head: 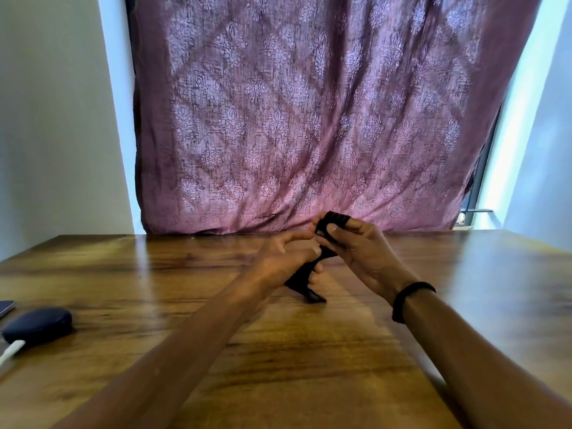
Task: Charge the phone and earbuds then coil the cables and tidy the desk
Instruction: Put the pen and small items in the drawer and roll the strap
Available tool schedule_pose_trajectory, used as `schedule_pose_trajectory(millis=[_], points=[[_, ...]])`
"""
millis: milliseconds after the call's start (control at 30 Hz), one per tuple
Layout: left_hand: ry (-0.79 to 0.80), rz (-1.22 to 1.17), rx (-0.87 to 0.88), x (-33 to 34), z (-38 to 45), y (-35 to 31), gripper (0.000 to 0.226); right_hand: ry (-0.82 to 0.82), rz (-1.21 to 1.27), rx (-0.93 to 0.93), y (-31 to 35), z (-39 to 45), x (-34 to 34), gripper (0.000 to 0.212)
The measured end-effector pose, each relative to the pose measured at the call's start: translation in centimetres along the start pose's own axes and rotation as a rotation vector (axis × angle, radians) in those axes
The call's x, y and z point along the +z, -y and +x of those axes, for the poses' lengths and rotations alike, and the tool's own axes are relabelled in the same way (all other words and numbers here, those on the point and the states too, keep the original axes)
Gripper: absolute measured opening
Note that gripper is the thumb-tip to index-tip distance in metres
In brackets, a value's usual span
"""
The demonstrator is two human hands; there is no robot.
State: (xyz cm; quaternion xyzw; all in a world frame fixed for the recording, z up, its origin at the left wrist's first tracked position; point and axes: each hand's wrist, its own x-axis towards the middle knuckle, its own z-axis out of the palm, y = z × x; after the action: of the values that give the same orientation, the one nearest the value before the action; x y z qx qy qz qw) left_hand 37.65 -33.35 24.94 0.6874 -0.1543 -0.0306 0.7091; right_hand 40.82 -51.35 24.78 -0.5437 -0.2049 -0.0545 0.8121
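Fingers [332, 228] of right hand [362, 252] pinch black cable coil [335, 221]; left hand [288, 258], loosely curled, guides the tail above counter [309, 351]. Advice: keep loops even, tension light.

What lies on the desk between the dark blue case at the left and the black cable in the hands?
Nothing: in the head view, bare desk runs from the blue case to the black cable; only the left forearm crosses above it.

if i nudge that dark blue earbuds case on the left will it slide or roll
The dark blue earbuds case looks like a rounded, smooth pebble lying on its broad side, so it would probably slide, not roll. The wooden desk looks glossy, so it may skid easily. A white plug near its front end might drag or turn it.
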Motion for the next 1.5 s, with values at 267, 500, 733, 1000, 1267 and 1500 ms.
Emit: schedule_pose_trajectory(millis=[267, 500, 733, 1000, 1267, 1500], points=[[-0.119, -0.242, 0.104, -2.8, 0.1, -2.5, 0.029, 0.044, -0.374, 0.088, -1.9, -0.8, 2.2, 0.029], [-0.183, -0.459, 0.16, -3.8, 0.0, -2.9, 0.038, 0.255, -0.295, 0.271, -3.1, -2.4, 4.7, 0.052], [-0.232, -0.432, 0.15, -3.8, 0.3, -1.6, 0.067, 0.358, -0.019, 0.374, -3.3, -2.4, 5.3, 0.041], [-0.163, -0.407, 0.23, -3.7, 0.1, -2.4, 0.082, 0.231, -0.085, 0.356, -4.6, -2.1, 5.2, 0.022], [-0.196, -0.19, 0.267, -4.5, 0.3, -1.6, 0.065, 0.21, -0.153, 0.247, -3.8, -2.9, 4.8, 0.028], [-0.118, -0.023, 0.113, -2.8, 0.0, -0.3, 0.068, 0.224, 0.019, 0.271, -2.8, -2.5, 5.0, 0.036]])
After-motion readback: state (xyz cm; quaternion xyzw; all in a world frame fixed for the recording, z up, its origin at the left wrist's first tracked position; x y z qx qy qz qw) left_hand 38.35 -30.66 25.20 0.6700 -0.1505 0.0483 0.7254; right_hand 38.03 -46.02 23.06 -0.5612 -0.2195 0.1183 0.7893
